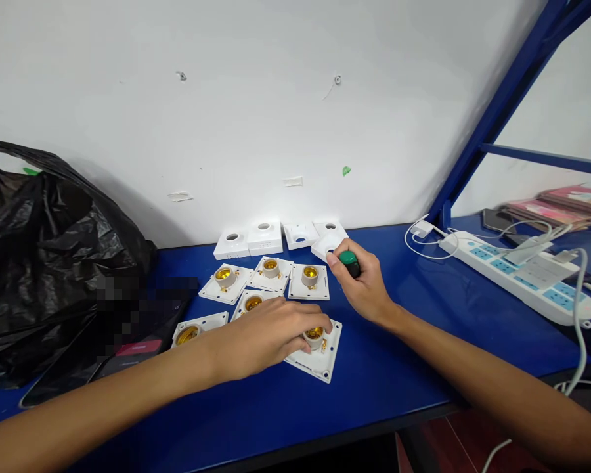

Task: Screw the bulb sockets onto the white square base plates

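**Left hand (270,328) on the front socket base (325,355), right hand (367,286) around a green-and-black handle (349,261)**

At far left, a crumpled black plastic bag (54,263) stands on the blue table (285,427). Just beside it lies a dark, glossy flat object (142,348) with a red patch; part of it is blurred, and the left forearm crosses in front.

Near the centre, other white socket bases (309,279), square plates each bearing a round cup with a brass-coloured lining, lie face up in a loose cluster; two are partly covered by the left arm and hand. Behind them, along the wall (256,131), four white covers (264,246) form a row, their round openings visible.

The front socket base lies nearest the table's edge. The fingers of the left hand are curled narrowly about its cup, the thumb on the near side.

Right of this, the fingers of the right hand are closed about the handle, just in front of the rightmost cover; its lower end is hidden by the hand.

At far right, a white power strip (526,282) with blue outlets lies slantwise among white cables (581,295), near pink packets (566,203) and a blue frame (502,85).
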`<state>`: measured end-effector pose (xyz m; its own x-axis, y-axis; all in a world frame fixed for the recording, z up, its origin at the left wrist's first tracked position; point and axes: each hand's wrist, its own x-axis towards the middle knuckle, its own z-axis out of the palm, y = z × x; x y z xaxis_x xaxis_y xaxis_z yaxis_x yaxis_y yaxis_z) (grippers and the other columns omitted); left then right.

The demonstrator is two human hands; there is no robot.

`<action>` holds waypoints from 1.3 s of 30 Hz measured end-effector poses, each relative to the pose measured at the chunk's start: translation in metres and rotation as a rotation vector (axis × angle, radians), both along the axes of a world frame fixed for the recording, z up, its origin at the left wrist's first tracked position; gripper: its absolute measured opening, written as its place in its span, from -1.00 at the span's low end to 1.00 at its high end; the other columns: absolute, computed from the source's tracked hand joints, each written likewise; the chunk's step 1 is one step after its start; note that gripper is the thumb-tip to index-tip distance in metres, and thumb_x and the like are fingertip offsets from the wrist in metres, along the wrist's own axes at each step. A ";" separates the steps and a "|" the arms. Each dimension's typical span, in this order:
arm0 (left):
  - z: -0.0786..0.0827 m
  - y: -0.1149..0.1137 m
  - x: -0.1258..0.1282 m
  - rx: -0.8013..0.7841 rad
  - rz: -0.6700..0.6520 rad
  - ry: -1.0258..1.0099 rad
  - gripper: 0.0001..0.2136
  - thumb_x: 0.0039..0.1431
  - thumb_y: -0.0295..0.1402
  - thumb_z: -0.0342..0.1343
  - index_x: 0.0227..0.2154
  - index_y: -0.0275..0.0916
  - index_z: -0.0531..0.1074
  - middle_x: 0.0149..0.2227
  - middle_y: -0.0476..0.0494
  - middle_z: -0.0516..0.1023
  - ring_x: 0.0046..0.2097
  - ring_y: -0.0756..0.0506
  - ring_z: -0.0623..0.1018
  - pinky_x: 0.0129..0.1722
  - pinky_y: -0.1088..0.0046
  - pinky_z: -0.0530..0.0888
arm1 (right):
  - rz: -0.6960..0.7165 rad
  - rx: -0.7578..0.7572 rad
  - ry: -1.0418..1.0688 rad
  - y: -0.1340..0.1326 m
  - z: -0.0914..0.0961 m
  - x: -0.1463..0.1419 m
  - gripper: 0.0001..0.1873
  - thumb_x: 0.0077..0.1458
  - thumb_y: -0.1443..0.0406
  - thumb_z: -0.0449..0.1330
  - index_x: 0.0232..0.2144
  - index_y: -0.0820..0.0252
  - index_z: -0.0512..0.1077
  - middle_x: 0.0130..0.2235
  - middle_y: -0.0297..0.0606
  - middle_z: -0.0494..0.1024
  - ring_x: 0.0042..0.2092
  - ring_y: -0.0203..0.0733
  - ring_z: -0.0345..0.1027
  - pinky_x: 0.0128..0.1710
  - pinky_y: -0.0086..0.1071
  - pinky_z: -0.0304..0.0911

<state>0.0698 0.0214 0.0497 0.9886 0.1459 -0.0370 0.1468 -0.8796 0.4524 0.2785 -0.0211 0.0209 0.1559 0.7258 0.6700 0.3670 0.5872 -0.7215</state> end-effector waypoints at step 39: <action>-0.052 -0.024 -0.011 0.127 0.285 -0.250 -0.60 0.51 -0.32 0.03 0.32 -0.13 0.16 0.13 -0.22 0.48 0.06 -0.25 0.56 0.14 0.05 0.48 | -0.439 0.242 -0.186 0.021 -0.004 0.050 -0.89 0.30 0.26 0.23 -0.15 0.10 0.37 -0.43 -0.48 0.35 -0.51 -0.35 0.24 -0.48 -0.36 0.16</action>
<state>0.0588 -0.0026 -0.0022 0.8841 0.4034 0.2358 0.2918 -0.8708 0.3956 0.3288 0.0000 0.0170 0.2731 0.4406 0.8552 0.7241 0.4911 -0.4842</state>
